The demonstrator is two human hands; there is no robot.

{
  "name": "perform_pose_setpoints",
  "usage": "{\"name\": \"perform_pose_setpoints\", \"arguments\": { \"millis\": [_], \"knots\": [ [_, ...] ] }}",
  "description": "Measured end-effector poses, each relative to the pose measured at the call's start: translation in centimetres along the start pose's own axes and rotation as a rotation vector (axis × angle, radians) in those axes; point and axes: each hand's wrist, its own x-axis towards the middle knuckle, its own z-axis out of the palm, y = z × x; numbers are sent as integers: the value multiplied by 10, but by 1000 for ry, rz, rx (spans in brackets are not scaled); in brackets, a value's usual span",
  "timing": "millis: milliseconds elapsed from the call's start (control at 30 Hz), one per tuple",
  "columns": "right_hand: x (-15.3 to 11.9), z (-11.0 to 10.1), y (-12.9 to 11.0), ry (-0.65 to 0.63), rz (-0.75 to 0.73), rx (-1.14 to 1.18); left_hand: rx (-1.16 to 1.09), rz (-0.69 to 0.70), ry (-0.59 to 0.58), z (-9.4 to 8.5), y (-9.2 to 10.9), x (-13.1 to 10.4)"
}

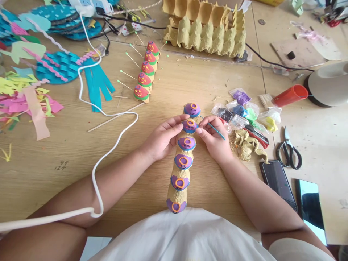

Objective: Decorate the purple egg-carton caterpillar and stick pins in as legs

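A strip of egg-carton cups runs lengthwise in front of me, its near end at my shirt. Purple clay with blue edging and an orange ring covers each cup. My left hand pinches the second cup from the far end between thumb and fingers. On the opposite side of that cup, the thumb and forefinger of my right hand press against the clay. A thin teal stick, perhaps a clay tool, is tucked in the right fingers and points down to the right. The undersides of the fingers are hidden.
A red-and-green carton strip with stick legs stands beyond. Bagged clay, a utility knife, scissors and a phone lie right. A white cable crosses my left arm; egg cartons sit behind.
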Motion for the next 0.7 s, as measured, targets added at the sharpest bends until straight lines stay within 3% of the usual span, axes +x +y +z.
{"name": "perform_pose_setpoints", "arguments": {
  "millis": [400, 700],
  "knots": [
    [0, -1, 4, 18, 7, -12, -10, -6, -20, 0, 0, -1],
    [2, -5, -7, -42, 91, 236, -41, 0, 7, 0, 3, -1]
  ]
}}
